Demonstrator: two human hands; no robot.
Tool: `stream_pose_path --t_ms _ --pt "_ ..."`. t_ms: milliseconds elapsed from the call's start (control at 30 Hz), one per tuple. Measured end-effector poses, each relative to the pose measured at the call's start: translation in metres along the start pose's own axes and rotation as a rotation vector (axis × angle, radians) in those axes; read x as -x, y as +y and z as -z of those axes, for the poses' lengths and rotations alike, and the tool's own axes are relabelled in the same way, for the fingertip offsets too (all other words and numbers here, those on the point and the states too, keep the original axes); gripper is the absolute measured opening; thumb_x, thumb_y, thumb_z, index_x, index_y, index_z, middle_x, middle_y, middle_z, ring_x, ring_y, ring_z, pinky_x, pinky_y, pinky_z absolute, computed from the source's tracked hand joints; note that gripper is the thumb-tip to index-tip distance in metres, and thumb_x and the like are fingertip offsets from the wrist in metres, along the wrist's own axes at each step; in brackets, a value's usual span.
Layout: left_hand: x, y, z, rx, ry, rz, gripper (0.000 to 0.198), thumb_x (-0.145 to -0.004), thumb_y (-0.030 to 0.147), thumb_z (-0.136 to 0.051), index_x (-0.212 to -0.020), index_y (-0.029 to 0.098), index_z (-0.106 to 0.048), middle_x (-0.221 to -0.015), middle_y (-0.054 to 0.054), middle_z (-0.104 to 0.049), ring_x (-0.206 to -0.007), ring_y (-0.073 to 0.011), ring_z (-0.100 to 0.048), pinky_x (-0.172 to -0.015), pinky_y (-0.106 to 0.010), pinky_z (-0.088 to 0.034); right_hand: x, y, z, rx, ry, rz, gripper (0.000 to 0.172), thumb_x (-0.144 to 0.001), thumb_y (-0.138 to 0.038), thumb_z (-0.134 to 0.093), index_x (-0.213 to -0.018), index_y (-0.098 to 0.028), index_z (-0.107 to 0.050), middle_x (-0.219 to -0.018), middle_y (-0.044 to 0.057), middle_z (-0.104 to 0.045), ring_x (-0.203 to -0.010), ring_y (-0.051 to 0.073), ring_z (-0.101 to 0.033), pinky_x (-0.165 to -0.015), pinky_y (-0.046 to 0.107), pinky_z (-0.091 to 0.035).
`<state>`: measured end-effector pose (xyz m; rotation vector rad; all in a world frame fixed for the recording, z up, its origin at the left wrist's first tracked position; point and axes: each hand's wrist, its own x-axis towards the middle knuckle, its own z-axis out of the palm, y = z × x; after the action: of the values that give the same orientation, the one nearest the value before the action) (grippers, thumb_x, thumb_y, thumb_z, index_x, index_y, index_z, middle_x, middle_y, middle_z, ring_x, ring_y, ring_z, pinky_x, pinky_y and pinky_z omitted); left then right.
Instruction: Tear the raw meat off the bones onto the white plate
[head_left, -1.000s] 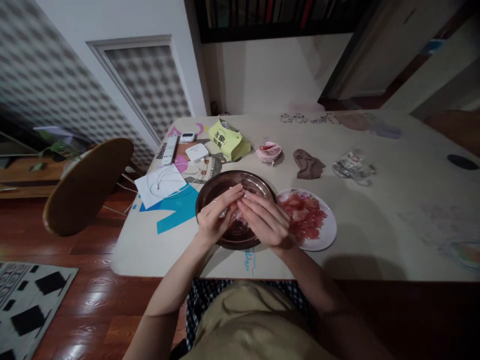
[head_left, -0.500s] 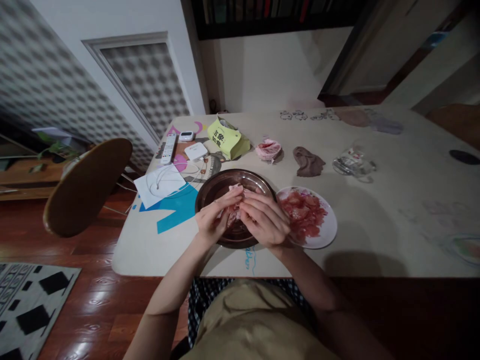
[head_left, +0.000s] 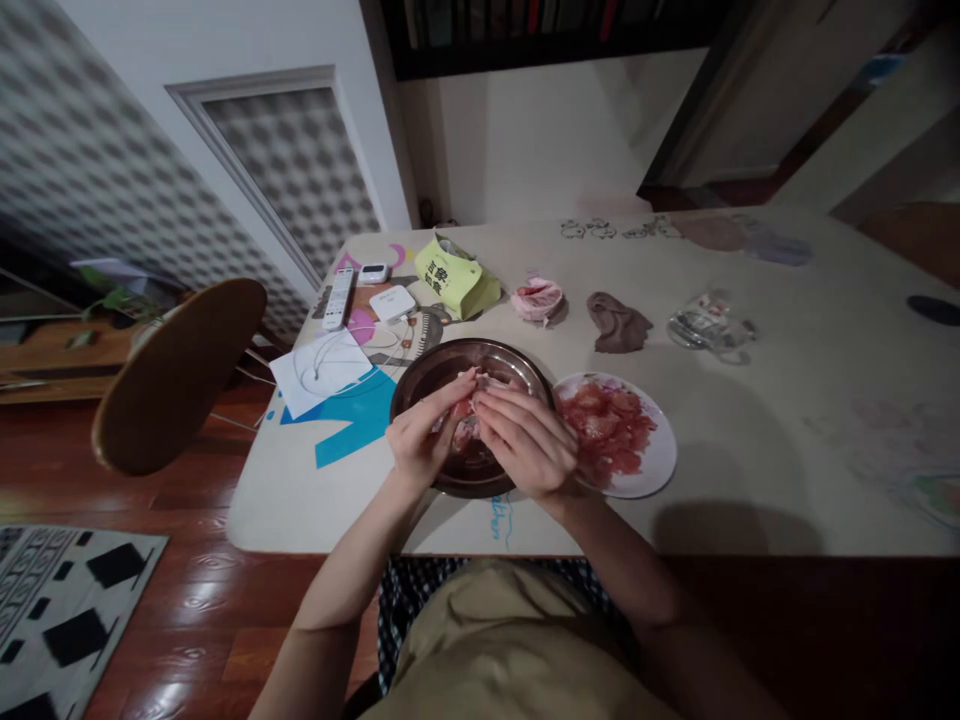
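Over a round dark metal basin (head_left: 405, 390), my left hand (head_left: 421, 437) and my right hand (head_left: 529, 442) meet with fingers closed round a piece of red pomelo (head_left: 466, 430). The fingertips cover much of that piece. Just right of the basin, partly behind my right hand, stands a white plate (head_left: 663, 455) heaped with peeled red pomelo flesh (head_left: 611, 425). Farther back on the table sits a larger pomelo chunk (head_left: 537, 299) in pale pink skin.
Behind the basin lies a yellow-green packet (head_left: 459, 280). A crumpled brown cloth (head_left: 619, 322) and a clear plastic bundle (head_left: 711, 325) are back right. A remote (head_left: 339, 298), white box (head_left: 392, 303), cable and paper (head_left: 319, 375) lie left. A chair (head_left: 180, 375) stands left.
My fingers have shifted slightly on the pomelo piece, and more of its red flesh shows between them. Both hands stay over the basin.
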<state>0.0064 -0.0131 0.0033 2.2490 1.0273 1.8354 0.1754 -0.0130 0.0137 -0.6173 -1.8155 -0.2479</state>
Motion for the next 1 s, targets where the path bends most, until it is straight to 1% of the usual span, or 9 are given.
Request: stream_pose_path --t_ms 100,200,333,433,567,667,833,1000 --pt "0.001 0.0 0.0 0.033 0.018 -0.064 0.039 -0.097 0.002 -0.063 -0.132 0.018 -0.07 -0.13 -0.01 -0.077 -0.117 -0.0196 -0.077 -0.097 -0.029 -0.067 -0.001 -0.004 0.001 0.008 0.036 -0.003 0.039 -0.09 -0.004 -0.075 -0.127 -0.014 -0.069 -0.107 0.007 -0.082 -0.105 0.02 -0.079 -0.097 0.034 -0.068" --pt "0.002 0.001 -0.001 0.059 0.036 -0.101 0.037 -0.097 0.003 -0.064 -0.13 0.019 -0.07 -0.128 -0.01 -0.078 -0.115 -0.0204 -0.078 -0.093 -0.029 -0.069 -0.005 -0.007 0.001 -0.044 0.085 -0.065 0.033 -0.091 -0.004 -0.072 -0.122 -0.018 -0.069 -0.103 0.006 -0.082 -0.099 0.019 -0.08 -0.091 0.035 -0.07" --pt "0.003 0.002 -0.002 0.129 0.043 -0.072 0.033 -0.097 0.004 -0.064 -0.125 0.019 -0.072 -0.127 -0.009 -0.078 -0.114 -0.0212 -0.078 -0.096 -0.033 -0.069 -0.013 -0.003 0.001 -0.087 0.159 -0.187 0.025 -0.092 -0.003 -0.068 -0.11 -0.021 -0.07 -0.095 0.005 -0.081 -0.092 0.019 -0.079 -0.089 0.037 -0.068" --pt "0.005 0.0 -0.003 0.16 0.053 -0.004 0.032 -0.098 0.005 -0.063 -0.125 0.019 -0.073 -0.125 -0.009 -0.079 -0.114 -0.021 -0.078 -0.098 -0.033 -0.068 -0.016 0.0 0.002 -0.104 0.135 -0.231 0.021 -0.094 -0.004 -0.066 -0.106 -0.021 -0.07 -0.095 0.006 -0.08 -0.093 0.02 -0.078 -0.088 0.038 -0.067" --pt "0.005 -0.002 -0.003 0.14 0.106 0.135 0.031 -0.097 0.01 -0.067 -0.126 0.022 -0.073 -0.125 -0.006 -0.079 -0.115 -0.0199 -0.078 -0.1 -0.031 -0.066 -0.017 0.0 0.003 -0.134 0.073 -0.196 0.023 -0.094 -0.004 -0.067 -0.111 -0.02 -0.072 -0.099 0.008 -0.081 -0.099 0.021 -0.078 -0.093 0.038 -0.066" --pt "0.004 -0.002 -0.003 0.118 0.119 0.198 0.028 -0.097 0.014 -0.069 -0.123 0.022 -0.073 -0.125 -0.006 -0.08 -0.113 -0.0202 -0.079 -0.099 -0.032 -0.066 -0.017 -0.002 0.002 -0.121 0.033 -0.19 0.027 -0.095 -0.006 -0.068 -0.117 -0.021 -0.074 -0.103 0.007 -0.081 -0.103 0.022 -0.077 -0.095 0.038 -0.065" --pt "0.003 -0.001 -0.002 0.136 0.114 0.245 0.031 -0.094 0.014 -0.073 -0.124 0.021 -0.072 -0.126 -0.007 -0.079 -0.114 -0.021 -0.078 -0.099 -0.033 -0.066 -0.013 0.0 0.0 -0.062 -0.013 -0.161 0.031 -0.095 -0.013 -0.072 -0.126 -0.02 -0.073 -0.11 0.009 -0.081 -0.108 0.023 -0.076 -0.097 0.04 -0.065" --pt "0.004 -0.001 -0.003 0.17 0.11 0.229 0.03 -0.091 0.015 -0.077 -0.12 0.02 -0.072 -0.124 -0.009 -0.08 -0.113 -0.0226 -0.079 -0.1 -0.035 -0.065 -0.005 0.001 -0.002 0.03 0.009 -0.085 0.041 -0.092 -0.01 -0.076 -0.131 -0.019 -0.071 -0.114 0.009 -0.081 -0.111 0.025 -0.076 -0.103 0.043 -0.064"
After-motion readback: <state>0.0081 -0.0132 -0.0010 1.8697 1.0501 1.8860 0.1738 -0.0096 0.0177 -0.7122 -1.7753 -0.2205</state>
